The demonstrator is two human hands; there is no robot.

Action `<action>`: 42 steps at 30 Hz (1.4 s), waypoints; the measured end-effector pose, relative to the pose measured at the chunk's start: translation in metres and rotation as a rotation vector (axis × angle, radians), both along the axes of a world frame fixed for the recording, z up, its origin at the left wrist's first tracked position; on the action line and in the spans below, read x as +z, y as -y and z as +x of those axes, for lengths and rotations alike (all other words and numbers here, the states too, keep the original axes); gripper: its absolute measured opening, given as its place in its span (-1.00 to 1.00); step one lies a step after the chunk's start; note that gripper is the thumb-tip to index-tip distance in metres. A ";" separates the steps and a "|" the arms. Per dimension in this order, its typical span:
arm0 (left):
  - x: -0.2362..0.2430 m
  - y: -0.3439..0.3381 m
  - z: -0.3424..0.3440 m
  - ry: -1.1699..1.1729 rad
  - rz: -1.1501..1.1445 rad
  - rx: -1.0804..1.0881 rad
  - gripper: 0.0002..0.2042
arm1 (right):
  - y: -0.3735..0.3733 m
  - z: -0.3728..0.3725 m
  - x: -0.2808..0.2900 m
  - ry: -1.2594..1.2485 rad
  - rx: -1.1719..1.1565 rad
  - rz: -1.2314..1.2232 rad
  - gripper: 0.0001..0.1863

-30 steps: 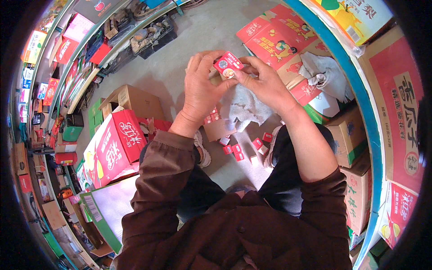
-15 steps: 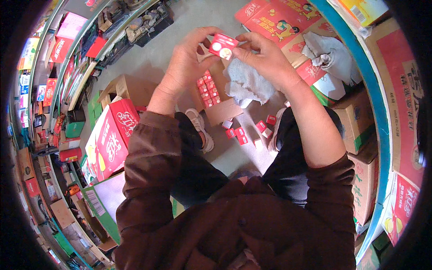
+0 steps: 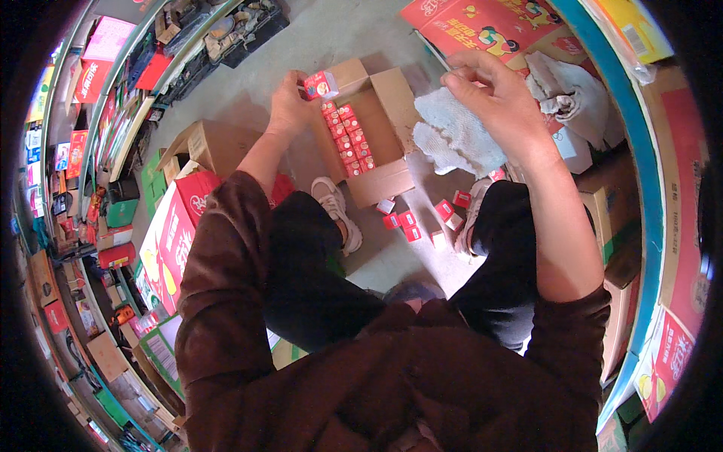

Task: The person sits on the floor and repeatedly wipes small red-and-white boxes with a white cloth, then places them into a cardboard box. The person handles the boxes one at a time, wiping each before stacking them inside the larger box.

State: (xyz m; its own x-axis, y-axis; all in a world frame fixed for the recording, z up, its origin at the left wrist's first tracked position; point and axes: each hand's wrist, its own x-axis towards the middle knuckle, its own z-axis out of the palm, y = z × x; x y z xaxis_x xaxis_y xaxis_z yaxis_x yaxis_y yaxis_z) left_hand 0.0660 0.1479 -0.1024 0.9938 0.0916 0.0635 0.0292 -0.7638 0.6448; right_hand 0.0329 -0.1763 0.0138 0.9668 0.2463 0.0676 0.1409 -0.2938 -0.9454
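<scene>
My left hand (image 3: 288, 105) grips a small red-and-white box (image 3: 321, 85) at the upper left edge of an open cardboard carton (image 3: 392, 113). Inside the carton, along its left side, stand rows of small red boxes (image 3: 347, 139); bare carton bottom shows to their right. Raised to the right of the carton, my right hand (image 3: 486, 90) has its thumb and fingers drawn together. A thin pale line runs up to its fingertips, and I cannot make out whether it is held. Below that hand lies a grey-white cloth (image 3: 456, 132).
Several loose small red boxes (image 3: 407, 218) lie on the floor between my shoes (image 3: 331, 200). Flattened red cardboard (image 3: 474, 26) lies at the upper right beside a bundled cloth (image 3: 576, 98). Packed shelves (image 3: 98, 151) curve along the left; a teal shelf edge (image 3: 633, 151) bounds the right.
My hands have parted. The left has carried the small red box down and left to the carton; the right has let go of it and moved right. More of the carton now shows.
</scene>
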 end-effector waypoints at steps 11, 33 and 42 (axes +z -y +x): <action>-0.075 -0.003 0.016 -0.135 -0.009 0.015 -0.51 | -0.004 0.002 0.008 0.030 0.005 -0.021 -0.66; -0.201 -0.013 0.055 -0.170 -0.528 0.490 -0.64 | 0.005 0.014 0.002 -0.153 -0.021 -0.103 -0.56; -0.250 -0.018 0.055 -0.267 -0.663 0.500 -0.59 | 0.004 0.015 -0.001 -0.189 -0.050 -0.042 -0.54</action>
